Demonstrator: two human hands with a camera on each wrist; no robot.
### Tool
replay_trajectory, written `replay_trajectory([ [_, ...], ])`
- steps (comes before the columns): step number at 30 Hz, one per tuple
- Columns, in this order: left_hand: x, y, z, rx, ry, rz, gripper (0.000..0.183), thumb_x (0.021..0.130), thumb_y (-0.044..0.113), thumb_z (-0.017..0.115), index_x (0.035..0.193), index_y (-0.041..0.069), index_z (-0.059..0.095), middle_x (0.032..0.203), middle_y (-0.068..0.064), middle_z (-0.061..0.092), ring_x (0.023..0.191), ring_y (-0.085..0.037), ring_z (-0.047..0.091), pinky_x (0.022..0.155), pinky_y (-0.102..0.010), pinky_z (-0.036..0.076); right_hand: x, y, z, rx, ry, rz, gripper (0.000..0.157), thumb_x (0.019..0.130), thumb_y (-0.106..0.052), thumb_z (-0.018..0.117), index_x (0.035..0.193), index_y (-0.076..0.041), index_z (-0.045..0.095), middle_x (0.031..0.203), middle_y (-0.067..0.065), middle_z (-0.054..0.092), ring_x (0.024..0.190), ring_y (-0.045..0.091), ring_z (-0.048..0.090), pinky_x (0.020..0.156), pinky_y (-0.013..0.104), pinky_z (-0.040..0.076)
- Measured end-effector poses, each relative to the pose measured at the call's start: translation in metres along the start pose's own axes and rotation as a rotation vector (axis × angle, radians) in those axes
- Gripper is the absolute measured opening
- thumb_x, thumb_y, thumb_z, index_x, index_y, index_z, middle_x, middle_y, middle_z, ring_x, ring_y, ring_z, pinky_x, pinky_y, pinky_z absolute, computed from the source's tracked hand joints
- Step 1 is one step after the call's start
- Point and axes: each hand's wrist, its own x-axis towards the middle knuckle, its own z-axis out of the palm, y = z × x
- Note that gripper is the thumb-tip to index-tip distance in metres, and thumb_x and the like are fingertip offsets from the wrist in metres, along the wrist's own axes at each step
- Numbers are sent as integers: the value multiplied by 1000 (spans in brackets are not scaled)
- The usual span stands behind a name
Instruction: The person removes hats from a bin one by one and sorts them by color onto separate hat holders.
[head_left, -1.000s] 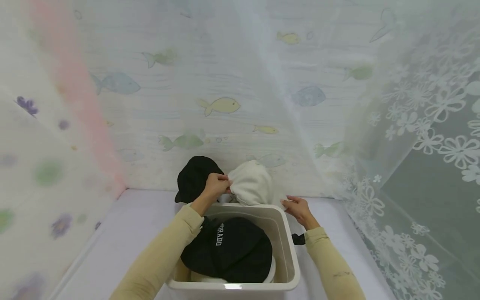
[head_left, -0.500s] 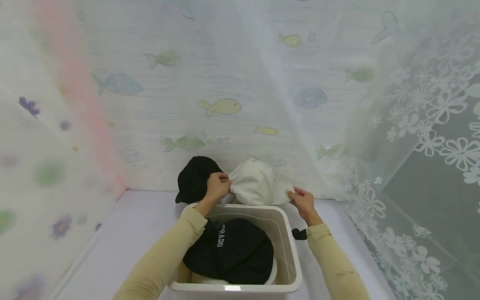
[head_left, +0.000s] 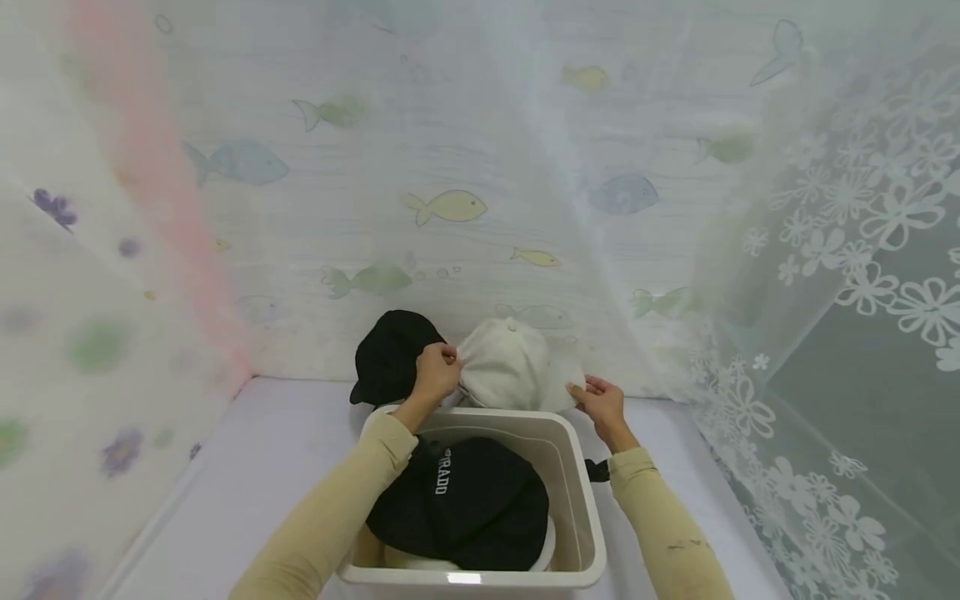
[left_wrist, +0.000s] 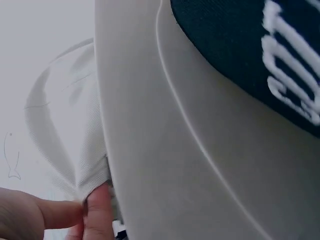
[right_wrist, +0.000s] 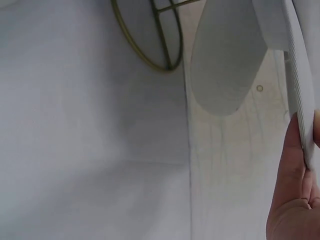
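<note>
Behind the bin's far rim, a white baseball cap [head_left: 498, 362] is held between both hands. My left hand [head_left: 437, 372] pinches the cap's edge opposite the brim; the left wrist view shows thumb and fingers closing on the white cloth [left_wrist: 70, 120]. On the other side, my right hand [head_left: 603, 404] grips the brim [head_left: 561, 385] between thumb and fingers, and the right wrist view shows that brim [right_wrist: 299, 85] edge-on. A black cap [head_left: 390, 358] sits just left of the white one, partly covered by my left hand.
An off-white plastic bin [head_left: 588, 533] stands in front, holding a black cap [head_left: 480, 500] with white lettering over something white. A gold-coloured wire ring [right_wrist: 145, 57] shows in the right wrist view. The fish-patterned curtain [head_left: 450, 250] hangs right behind the caps.
My right hand has moved up and slightly right, then settled a little back, and the white brim now shows more fully. My left hand has stayed nearly in place.
</note>
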Motion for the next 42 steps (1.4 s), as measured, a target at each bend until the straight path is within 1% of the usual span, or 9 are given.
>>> replay_trajectory([
  [7, 2, -7, -1, 83, -67, -1, 20, 97, 1, 63, 111, -12, 64, 114, -27, 66, 105, -39, 64, 89, -48, 56, 0, 2, -4, -56, -73, 67, 57, 93, 0, 71, 139, 20, 45, 86, 2, 67, 70, 4, 66, 65, 19, 59],
  [14, 5, -10, -1, 28, -74, -9, 11, 95, 0, 64, 94, -11, 67, 85, -21, 66, 67, -24, 59, 61, -32, 48, 4, -8, -10, -156, -148, 152, 58, 95, -6, 71, 140, 20, 45, 119, 25, 63, 76, 8, 68, 74, 23, 61],
  [21, 0, -2, -3, 7, -80, -50, 13, 96, 1, 63, 100, -10, 69, 88, -22, 71, 69, -28, 70, 63, -31, 53, 4, -14, -16, -167, -177, 192, 58, 94, -5, 71, 139, 21, 45, 106, 16, 66, 79, 11, 70, 77, 26, 62],
  [25, -4, 2, -4, 30, -67, -48, 11, 96, 3, 65, 93, -8, 67, 77, -18, 70, 62, -23, 66, 59, -29, 49, -1, -9, -12, -161, -193, 199, 58, 94, -5, 71, 138, 22, 45, 108, 20, 67, 78, 12, 71, 76, 26, 62],
  [30, -10, 3, -7, 55, -88, -42, 18, 98, 4, 63, 105, -11, 67, 83, -22, 73, 72, -32, 71, 71, -38, 56, -5, -8, -10, -141, -191, 163, 60, 96, -9, 70, 141, 21, 43, 131, 34, 57, 81, 10, 71, 76, 24, 61],
  [32, -13, 3, -9, 60, -113, -42, 24, 99, 5, 61, 115, -13, 65, 94, -25, 73, 79, -34, 72, 80, -44, 58, -7, -7, -10, -131, -183, 148, 61, 97, -11, 69, 142, 20, 43, 133, 34, 56, 81, 9, 71, 74, 23, 61],
  [34, -15, 3, -12, 65, -147, -43, 27, 100, 6, 59, 118, -14, 63, 100, -27, 72, 79, -32, 71, 81, -44, 58, -8, -6, -11, -125, -188, 139, 59, 98, -11, 68, 141, 20, 43, 130, 33, 58, 82, 10, 70, 75, 23, 61],
  [38, -18, 7, -21, 108, -218, -42, 28, 100, 8, 56, 118, -13, 64, 102, -26, 71, 73, -21, 62, 71, -35, 53, -12, -7, -12, -170, -251, 123, 58, 103, -16, 59, 144, 20, 39, 136, 32, 52, 100, 19, 65, 79, 23, 61],
  [42, -21, 15, -31, 148, -282, -35, 33, 100, 9, 56, 125, -11, 63, 111, -25, 70, 82, -24, 65, 73, -34, 53, -17, -15, -15, -226, -315, 103, 62, 108, -24, 49, 149, 19, 30, 150, 37, 34, 130, 42, 49, 88, 27, 60],
])
